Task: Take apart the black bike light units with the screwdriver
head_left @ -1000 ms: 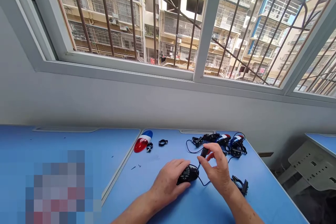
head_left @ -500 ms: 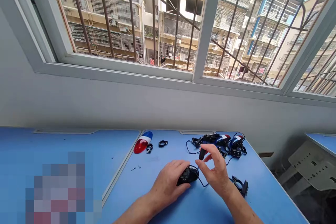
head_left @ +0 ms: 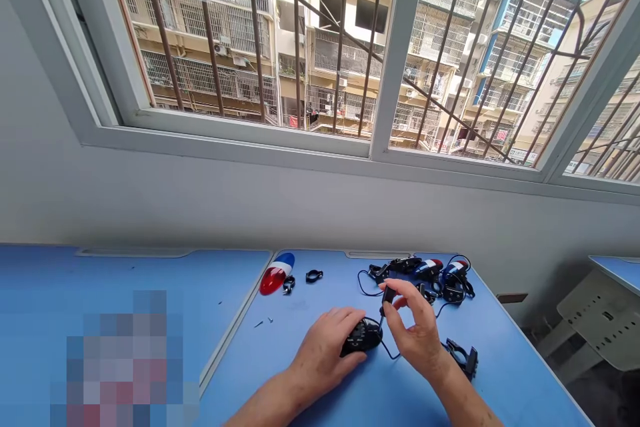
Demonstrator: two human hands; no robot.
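On the blue table, my left hand wraps round a black oval device and holds it down. My right hand pinches the black handle of a small screwdriver between thumb and fingers. Its thin shaft points down at the right end of the device, where the exact contact is too small to make out. A black cable curves from the device beneath my right hand. Beside my right wrist lies a black clamp bracket, partly covered by the forearm.
A red, white and blue shell lies at the back left, near black ring clamps and small screws. Black parts and cables cluster at the back right. A barred window stands above; a blurred patch covers the lower left.
The view has shifted slightly, moving everything a little right and down. My left hand still holds the device; the fingers of my right hand have changed their pinch slightly on the screwdriver.
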